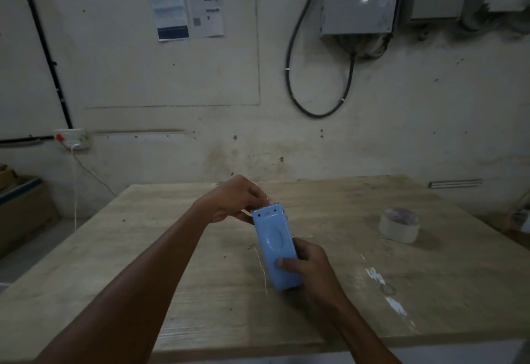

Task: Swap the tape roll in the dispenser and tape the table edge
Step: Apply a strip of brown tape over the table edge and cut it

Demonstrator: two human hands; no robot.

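Note:
A light blue tape dispenser (275,249) is held above the middle of the wooden table (177,272), its toothed cutter end pointing away from me. My right hand (308,266) grips its near end, thumb on the blue top. My left hand (238,201) pinches at the far cutter end; whether tape is between its fingers cannot be told. A white tape roll (399,224) lies flat on the table to the right, apart from both hands.
The table's near edge (258,349) runs along the bottom. Whitish tape scraps (384,286) stick to the top at the right. A cardboard box (23,208) stands on the floor at the left, below a wall socket with a white cable (76,180).

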